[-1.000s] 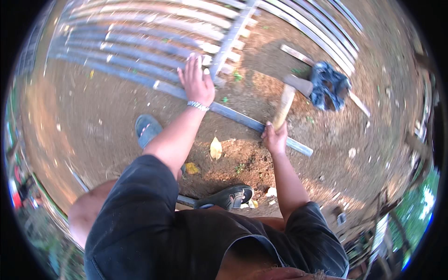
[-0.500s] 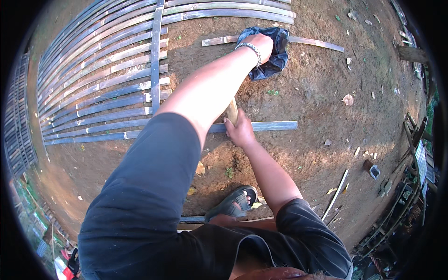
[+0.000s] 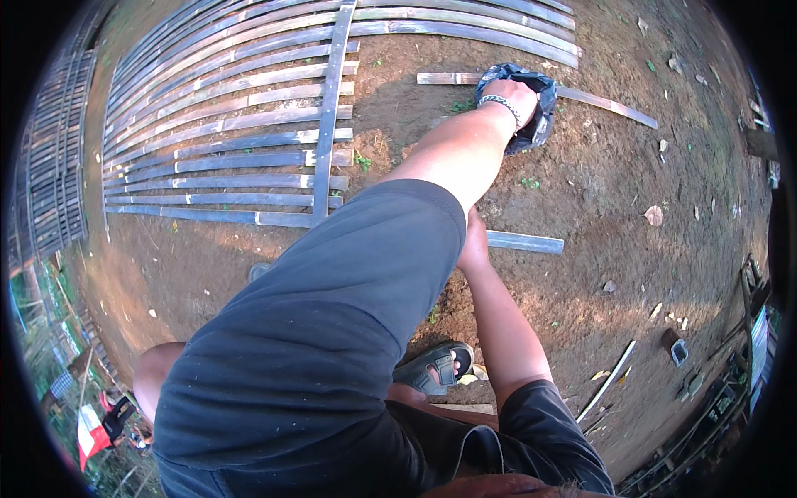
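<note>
My left hand (image 3: 511, 100), with a chain bracelet at the wrist, reaches down into a crumpled black plastic bag (image 3: 541, 124). Its fingers are hidden inside. The bag rests across a loose bamboo slat (image 3: 610, 107) on the ground. Closer to me, my right hand (image 3: 474, 247) is mostly covered by my left arm. Half a second ago it gripped a pale wooden handle; that handle is now out of sight behind the arm. Beside this hand, the end of another bamboo slat (image 3: 527, 241) sticks out to the right.
A panel of bamboo slats (image 3: 334, 108) lies at the far left, joined by a cross strip. My sandalled foot (image 3: 436, 369) stands on bare soil near me. To the right are a pale stick (image 3: 606, 382), a short brown tube-like piece (image 3: 677, 349) and dry leaves (image 3: 653, 216).
The view has shifted, moving the ground things right and the bamboo panel too. My left upper arm now covers the right hand's fingers and the handle. The left hand is still in the bag.
</note>
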Demonstrator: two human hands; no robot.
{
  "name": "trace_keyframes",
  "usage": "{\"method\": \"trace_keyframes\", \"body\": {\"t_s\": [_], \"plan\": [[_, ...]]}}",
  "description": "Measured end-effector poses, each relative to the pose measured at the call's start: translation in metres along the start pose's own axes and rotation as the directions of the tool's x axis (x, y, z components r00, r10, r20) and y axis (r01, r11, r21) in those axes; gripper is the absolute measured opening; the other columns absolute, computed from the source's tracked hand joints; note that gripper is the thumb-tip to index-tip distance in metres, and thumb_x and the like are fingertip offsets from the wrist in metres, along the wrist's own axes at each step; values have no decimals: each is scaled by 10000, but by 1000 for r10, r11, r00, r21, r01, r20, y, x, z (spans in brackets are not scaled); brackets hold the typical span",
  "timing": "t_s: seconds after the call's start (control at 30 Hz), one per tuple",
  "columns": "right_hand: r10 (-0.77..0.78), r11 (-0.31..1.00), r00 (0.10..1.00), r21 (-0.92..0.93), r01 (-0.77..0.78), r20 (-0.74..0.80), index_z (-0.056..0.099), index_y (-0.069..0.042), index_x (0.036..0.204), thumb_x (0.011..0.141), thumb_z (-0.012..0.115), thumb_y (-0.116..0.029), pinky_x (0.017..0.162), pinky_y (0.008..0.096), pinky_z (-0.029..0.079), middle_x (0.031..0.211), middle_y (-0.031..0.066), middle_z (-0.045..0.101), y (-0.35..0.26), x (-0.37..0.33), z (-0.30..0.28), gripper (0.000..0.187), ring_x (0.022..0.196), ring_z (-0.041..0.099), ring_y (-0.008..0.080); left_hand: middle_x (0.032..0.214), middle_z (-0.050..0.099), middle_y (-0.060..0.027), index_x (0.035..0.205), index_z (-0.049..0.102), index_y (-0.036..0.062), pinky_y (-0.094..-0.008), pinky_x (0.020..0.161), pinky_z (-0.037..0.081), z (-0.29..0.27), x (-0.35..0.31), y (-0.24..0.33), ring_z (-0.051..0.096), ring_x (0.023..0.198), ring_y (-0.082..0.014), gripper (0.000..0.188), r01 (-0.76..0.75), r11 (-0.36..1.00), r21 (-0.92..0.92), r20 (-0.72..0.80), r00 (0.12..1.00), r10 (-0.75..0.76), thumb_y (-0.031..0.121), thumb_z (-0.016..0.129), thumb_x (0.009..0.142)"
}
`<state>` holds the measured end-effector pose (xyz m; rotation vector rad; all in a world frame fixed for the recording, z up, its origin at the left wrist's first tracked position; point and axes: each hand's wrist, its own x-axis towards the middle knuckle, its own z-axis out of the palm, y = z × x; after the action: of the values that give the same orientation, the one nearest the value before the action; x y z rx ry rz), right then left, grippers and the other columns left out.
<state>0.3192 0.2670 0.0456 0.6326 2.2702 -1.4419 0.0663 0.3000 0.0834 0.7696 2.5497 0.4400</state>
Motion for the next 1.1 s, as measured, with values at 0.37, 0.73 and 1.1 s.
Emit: {"method": "trace_keyframes", "body": {"t_s": [0.37,0.73,1.1], "plan": [[-102,990,989,85,112,-107,480,73,1351,943,700,-119,719,385,601,1014,217,733,78,17,23,501,767,744,242,1161,762,-159,1101,785,63,-423,908,581,-20,-17,5,738,1083,-305,283,-23,996,-86,-106,994,14,174,571,952],[-207,978,977,-14,207,-45,489,54,1236,958,693,-98,705,373,573,952,177,713,38,5,5,377,781,717,241,908,675,-74,996,694,21,-330,695,548,0,-172,-32,659,774,-164,108,-449,445,-775,-619,684,-386,14,640,903],[79,994,997,78,-80,22,412,20,1219,985,653,-42,469,289,507,766,78,612,-5,-5,10,343,534,601,145,961,752,-72,1065,786,38,-250,719,545,77,-345,-172,695,803,-116,173,27,420,-907,-377,392,-839,23,725,903]]}}
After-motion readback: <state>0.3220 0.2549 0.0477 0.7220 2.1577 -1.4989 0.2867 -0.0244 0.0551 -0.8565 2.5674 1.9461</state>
